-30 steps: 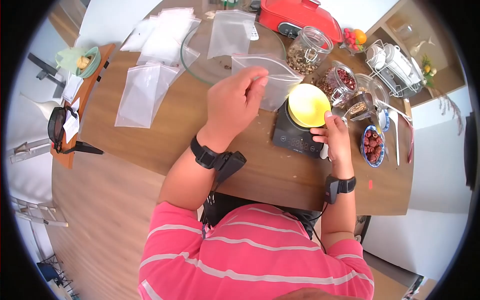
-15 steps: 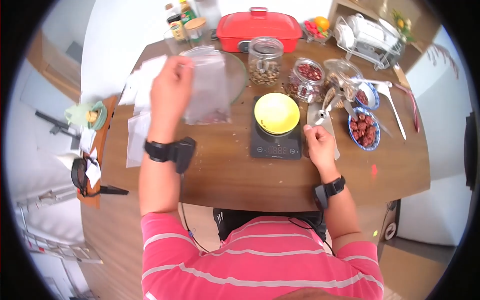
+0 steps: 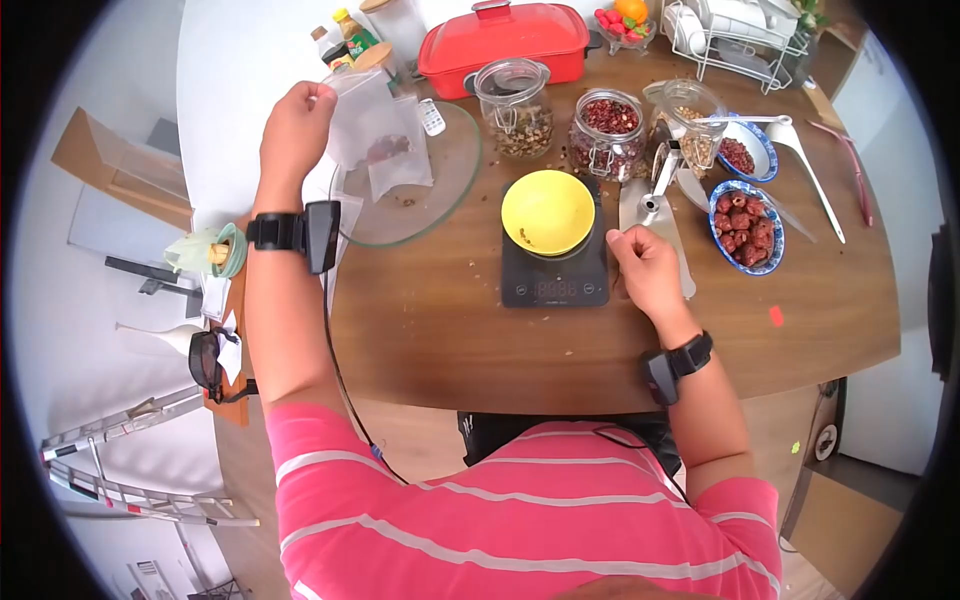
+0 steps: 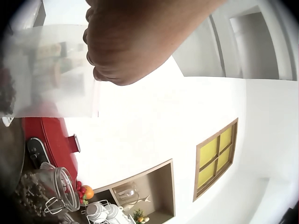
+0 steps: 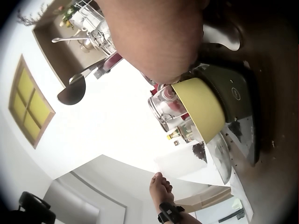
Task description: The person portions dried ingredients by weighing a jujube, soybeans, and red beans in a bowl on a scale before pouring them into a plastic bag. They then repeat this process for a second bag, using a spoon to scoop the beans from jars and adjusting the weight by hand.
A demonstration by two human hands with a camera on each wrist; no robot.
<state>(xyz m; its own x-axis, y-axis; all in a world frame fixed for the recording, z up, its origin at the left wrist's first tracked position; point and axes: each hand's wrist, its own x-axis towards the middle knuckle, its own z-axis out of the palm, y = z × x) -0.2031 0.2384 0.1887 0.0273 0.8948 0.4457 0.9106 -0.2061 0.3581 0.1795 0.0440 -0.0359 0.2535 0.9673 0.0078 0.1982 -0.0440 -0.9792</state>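
My left hand (image 3: 297, 130) is raised over the round glass tray (image 3: 445, 195) and pinches the top of a clear zip bag (image 3: 365, 110). Dark red bits gather at the bottom of that bag, also seen in the right wrist view (image 5: 200, 150). Behind it, a second clear bag (image 3: 410, 175) overlaps the tray. My right hand (image 3: 650, 270) rests on the table with loosely curled fingers, right beside the black kitchen scale (image 3: 555, 285); nothing shows in its grasp. On the scale sits a yellow bowl (image 3: 545, 210) with a few small bits inside.
Glass jars of dried food (image 3: 515, 125) line up behind the scale. Blue-rimmed bowls, one with red dates (image 3: 742, 228), stand to the right near a white spoon (image 3: 815, 185). A red electric cooker (image 3: 505, 50) and a dish rack (image 3: 740, 40) are at the back.
The right hand has let go of the yellow bowl and come down beside the scale. The left hand has moved away to the left and up, carrying the zip bag from near the bowl.
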